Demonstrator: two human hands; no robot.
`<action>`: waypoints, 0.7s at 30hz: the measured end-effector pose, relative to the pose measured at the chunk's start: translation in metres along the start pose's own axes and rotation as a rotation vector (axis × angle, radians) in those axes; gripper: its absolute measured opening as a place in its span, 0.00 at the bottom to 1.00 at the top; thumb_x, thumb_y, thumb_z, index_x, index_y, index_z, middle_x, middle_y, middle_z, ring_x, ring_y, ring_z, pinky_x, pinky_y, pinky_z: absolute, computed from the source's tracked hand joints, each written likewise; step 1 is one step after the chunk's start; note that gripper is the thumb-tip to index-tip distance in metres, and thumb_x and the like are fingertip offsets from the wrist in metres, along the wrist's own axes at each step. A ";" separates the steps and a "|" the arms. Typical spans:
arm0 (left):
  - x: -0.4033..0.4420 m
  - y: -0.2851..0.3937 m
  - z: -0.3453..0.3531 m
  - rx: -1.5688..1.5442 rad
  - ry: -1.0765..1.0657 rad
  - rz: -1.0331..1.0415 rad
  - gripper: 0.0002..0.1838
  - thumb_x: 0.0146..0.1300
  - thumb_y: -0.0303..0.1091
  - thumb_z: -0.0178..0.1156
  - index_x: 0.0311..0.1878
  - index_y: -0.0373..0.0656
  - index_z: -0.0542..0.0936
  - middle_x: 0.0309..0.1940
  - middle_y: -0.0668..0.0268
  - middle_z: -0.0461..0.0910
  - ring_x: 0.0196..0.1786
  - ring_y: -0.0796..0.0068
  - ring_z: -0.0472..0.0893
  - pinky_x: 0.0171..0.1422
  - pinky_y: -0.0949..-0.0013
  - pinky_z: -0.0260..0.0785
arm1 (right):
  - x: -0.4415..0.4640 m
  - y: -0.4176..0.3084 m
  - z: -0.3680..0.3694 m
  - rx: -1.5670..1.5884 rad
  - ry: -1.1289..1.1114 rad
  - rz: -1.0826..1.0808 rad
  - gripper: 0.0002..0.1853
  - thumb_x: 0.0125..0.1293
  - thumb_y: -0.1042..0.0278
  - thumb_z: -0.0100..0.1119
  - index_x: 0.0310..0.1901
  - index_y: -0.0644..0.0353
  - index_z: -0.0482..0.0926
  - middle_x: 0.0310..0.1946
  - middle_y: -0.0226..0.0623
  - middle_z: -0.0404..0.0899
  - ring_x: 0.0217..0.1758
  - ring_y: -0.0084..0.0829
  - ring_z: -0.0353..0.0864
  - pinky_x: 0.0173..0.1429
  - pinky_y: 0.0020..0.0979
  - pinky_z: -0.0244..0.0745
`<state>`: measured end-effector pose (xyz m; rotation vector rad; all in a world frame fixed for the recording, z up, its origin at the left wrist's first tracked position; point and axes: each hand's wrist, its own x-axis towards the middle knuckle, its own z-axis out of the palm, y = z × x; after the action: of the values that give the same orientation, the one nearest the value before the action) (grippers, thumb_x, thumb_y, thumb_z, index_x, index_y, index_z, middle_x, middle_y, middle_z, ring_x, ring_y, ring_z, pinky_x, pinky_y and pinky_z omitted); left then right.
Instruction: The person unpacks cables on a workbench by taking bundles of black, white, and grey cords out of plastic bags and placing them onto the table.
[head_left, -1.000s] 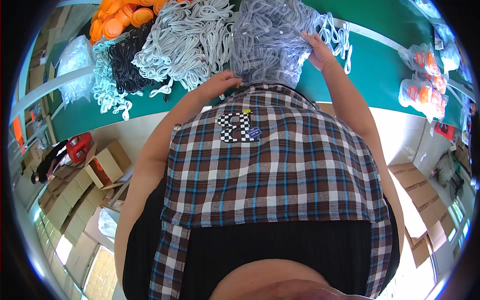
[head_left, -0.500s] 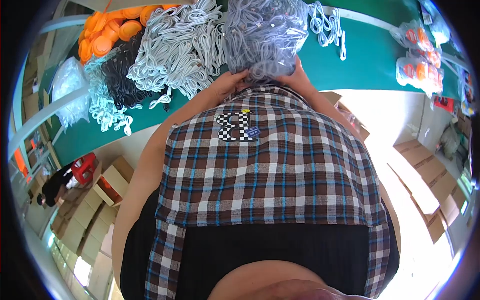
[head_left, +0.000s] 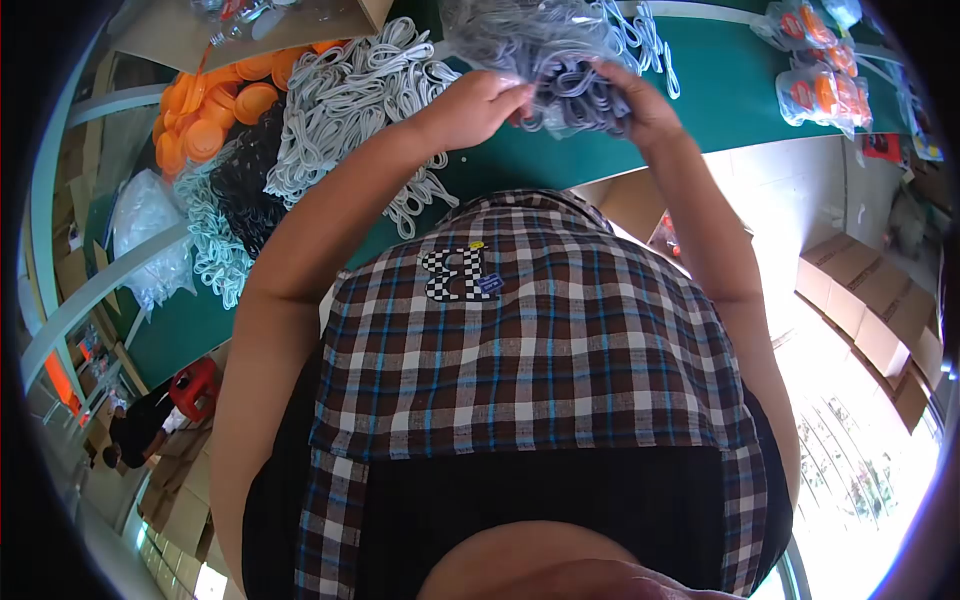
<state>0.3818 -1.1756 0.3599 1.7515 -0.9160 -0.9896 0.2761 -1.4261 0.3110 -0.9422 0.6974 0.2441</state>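
A clear plastic bag full of coiled cables lies on the green table, near the top centre. My left hand is closed on the bag's near left edge, fingers pinched together. At the bag's near right side, my right hand has its fingers curled against bundled grey cables, which show at the bag's near end. Its fingertips are partly hidden there. Left of the bag is a large pile of white cables, with black cables and pale green cables beyond it.
Orange round parts lie at the table's left, below a cardboard box. A clear bag sits by the left rail. Bagged orange items rest at the right. Cartons stand right of the table; a person is at lower left.
Both hands have moved up, away from my body, and the bag's near end has shifted away too. Bundled cables now show between my hands. The view has shifted, revealing more of the cardboard box.
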 end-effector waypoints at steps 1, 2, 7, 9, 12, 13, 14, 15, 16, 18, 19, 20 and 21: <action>0.003 0.011 -0.004 0.121 -0.041 0.129 0.17 0.75 0.38 0.50 0.41 0.34 0.82 0.36 0.62 0.85 0.37 0.71 0.82 0.48 0.72 0.72 | -0.009 -0.020 0.002 -0.096 0.005 0.008 0.23 0.63 0.64 0.66 0.55 0.68 0.76 0.49 0.48 0.84 0.44 0.35 0.87 0.48 0.33 0.85; 0.004 0.023 -0.002 0.091 -0.036 0.212 0.17 0.75 0.37 0.49 0.39 0.35 0.82 0.34 0.63 0.85 0.36 0.72 0.81 0.48 0.72 0.72 | -0.022 -0.038 0.006 -0.146 -0.021 -0.045 0.22 0.64 0.63 0.65 0.55 0.69 0.76 0.48 0.48 0.84 0.44 0.35 0.87 0.48 0.33 0.85; -0.030 0.104 -0.006 -0.112 -0.054 0.332 0.18 0.76 0.37 0.49 0.41 0.34 0.83 0.35 0.62 0.86 0.39 0.71 0.83 0.49 0.71 0.73 | -0.096 -0.100 0.027 -0.277 -0.171 -0.098 0.23 0.69 0.57 0.58 0.54 0.70 0.77 0.47 0.48 0.85 0.41 0.34 0.88 0.46 0.31 0.85; -0.043 0.120 -0.005 -0.276 -0.119 0.402 0.18 0.76 0.38 0.48 0.45 0.33 0.82 0.37 0.60 0.86 0.41 0.69 0.83 0.52 0.69 0.74 | -0.136 -0.111 0.054 -0.311 -0.123 -0.070 0.24 0.70 0.55 0.57 0.55 0.70 0.77 0.46 0.48 0.85 0.40 0.34 0.88 0.44 0.30 0.85; -0.045 0.125 -0.008 -0.438 -0.187 0.486 0.19 0.77 0.39 0.48 0.48 0.32 0.82 0.39 0.57 0.85 0.42 0.67 0.84 0.54 0.68 0.74 | -0.148 -0.120 0.062 -0.425 0.017 0.086 0.26 0.68 0.50 0.61 0.54 0.69 0.78 0.44 0.48 0.85 0.37 0.33 0.88 0.37 0.26 0.85; -0.039 0.115 -0.009 -0.569 -0.134 0.439 0.19 0.77 0.39 0.47 0.50 0.31 0.81 0.41 0.55 0.85 0.44 0.66 0.84 0.56 0.67 0.74 | -0.133 -0.119 0.053 -0.460 0.022 0.148 0.27 0.67 0.49 0.62 0.53 0.69 0.79 0.42 0.47 0.86 0.35 0.32 0.88 0.34 0.25 0.85; -0.032 0.100 -0.011 -0.703 -0.080 0.386 0.20 0.77 0.39 0.47 0.51 0.31 0.80 0.43 0.54 0.85 0.45 0.65 0.84 0.58 0.66 0.74 | -0.116 -0.117 0.051 -0.464 0.022 0.146 0.27 0.67 0.49 0.62 0.53 0.69 0.79 0.42 0.47 0.86 0.35 0.32 0.88 0.34 0.25 0.85; -0.024 0.082 -0.011 -0.835 -0.022 0.330 0.20 0.77 0.39 0.46 0.53 0.31 0.79 0.45 0.52 0.84 0.46 0.64 0.84 0.60 0.66 0.73 | -0.096 -0.113 0.049 -0.425 0.032 0.241 0.28 0.65 0.45 0.64 0.49 0.67 0.80 0.36 0.43 0.86 0.26 0.27 0.85 0.22 0.20 0.76; -0.016 0.063 -0.011 -0.969 0.038 0.269 0.21 0.78 0.40 0.46 0.55 0.30 0.78 0.46 0.51 0.84 0.47 0.63 0.84 0.61 0.65 0.73 | -0.075 -0.107 0.047 -0.385 0.040 0.339 0.28 0.63 0.42 0.66 0.46 0.66 0.82 0.29 0.38 0.86 0.17 0.22 0.81 0.11 0.14 0.66; 0.006 0.015 -0.024 -0.936 0.140 0.242 0.21 0.78 0.40 0.45 0.60 0.30 0.74 0.51 0.48 0.81 0.54 0.61 0.82 0.66 0.64 0.70 | -0.026 -0.087 0.064 -0.348 0.153 0.250 0.29 0.63 0.39 0.64 0.43 0.65 0.83 0.29 0.37 0.86 0.17 0.20 0.78 0.12 0.17 0.65; 0.021 -0.004 -0.035 -0.936 0.144 0.242 0.21 0.78 0.40 0.45 0.60 0.30 0.74 0.51 0.48 0.81 0.54 0.61 0.82 0.66 0.64 0.70 | -0.017 -0.086 0.051 -0.349 0.150 0.251 0.29 0.63 0.39 0.64 0.43 0.65 0.83 0.29 0.37 0.86 0.17 0.20 0.78 0.12 0.17 0.65; 0.037 -0.022 -0.045 -1.038 0.274 0.126 0.22 0.77 0.40 0.46 0.62 0.30 0.72 0.53 0.48 0.80 0.56 0.60 0.81 0.67 0.64 0.69 | 0.022 -0.079 0.059 -0.443 0.161 0.194 0.29 0.63 0.39 0.65 0.44 0.65 0.83 0.30 0.38 0.85 0.20 0.22 0.79 0.16 0.19 0.67; 0.050 -0.039 -0.055 -1.133 0.406 0.010 0.24 0.77 0.40 0.47 0.64 0.29 0.70 0.54 0.47 0.79 0.59 0.59 0.79 0.68 0.63 0.68 | 0.050 -0.078 0.056 -0.537 0.169 0.132 0.30 0.62 0.39 0.65 0.45 0.65 0.83 0.32 0.39 0.85 0.23 0.24 0.79 0.20 0.21 0.68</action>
<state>0.4582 -1.1880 0.3272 0.8927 -0.0202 -0.8300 0.3765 -1.4309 0.3520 -1.4418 0.8716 0.4878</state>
